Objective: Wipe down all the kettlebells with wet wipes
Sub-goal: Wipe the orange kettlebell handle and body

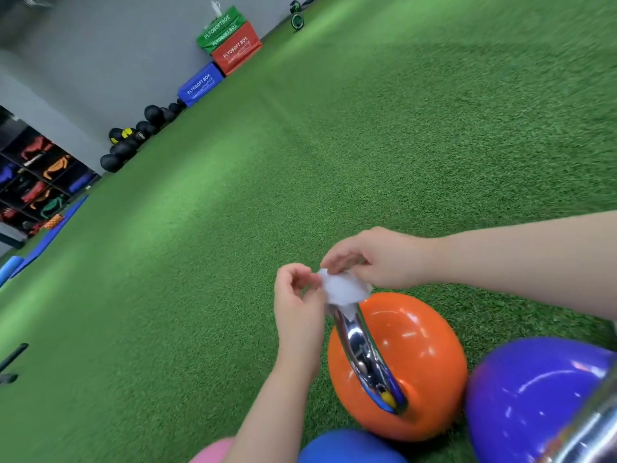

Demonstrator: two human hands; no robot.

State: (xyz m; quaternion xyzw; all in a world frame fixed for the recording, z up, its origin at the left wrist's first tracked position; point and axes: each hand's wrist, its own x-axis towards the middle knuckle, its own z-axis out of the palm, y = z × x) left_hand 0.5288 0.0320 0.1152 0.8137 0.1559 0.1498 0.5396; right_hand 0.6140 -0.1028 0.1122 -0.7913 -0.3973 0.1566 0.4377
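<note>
Orange kettlebell's chrome handle (362, 355) lengthwise away

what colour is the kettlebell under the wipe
Orange kettlebell with a chrome handle, clearest in the head view.

Green turf (367, 135) fills most of the frame. At the top centre, a green plyo box (223, 30) sits stacked on a red plyo box (237, 50), with a blue plyo box (200, 85) low beside them. Black medicine balls (133, 138) line the grey wall (100, 55) at upper left. Dark shelves (33, 175) at far left hold coloured gear, above blue mats (46, 235).
</note>
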